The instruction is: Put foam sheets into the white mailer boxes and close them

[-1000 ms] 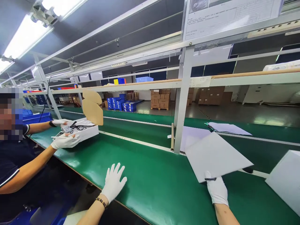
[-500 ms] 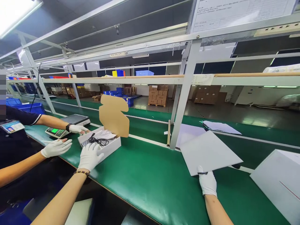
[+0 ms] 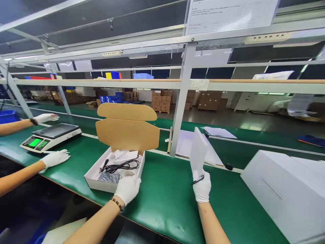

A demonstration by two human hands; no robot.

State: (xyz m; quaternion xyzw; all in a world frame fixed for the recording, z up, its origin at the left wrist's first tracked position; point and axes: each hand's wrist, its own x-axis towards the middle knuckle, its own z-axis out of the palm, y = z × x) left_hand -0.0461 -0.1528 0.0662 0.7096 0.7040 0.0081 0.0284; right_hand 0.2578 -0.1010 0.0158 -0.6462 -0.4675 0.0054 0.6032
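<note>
An open white box with a raised brown cardboard lid sits on the green belt in front of me. Black cables and small parts lie inside it. My gloved left hand grips the box's near right corner. My gloved right hand holds a white foam sheet upright by its lower edge, along with a black pen. The sheet stands right of the box, apart from it.
A digital scale stands at the left, with a co-worker's gloved hands beside and behind it. A large white carton fills the right. An upright metal post and paper sheets lie behind.
The box has slid right along the belt to in front of me, with my left hand on it. My right hand has tipped the foam sheet from flat to upright.
</note>
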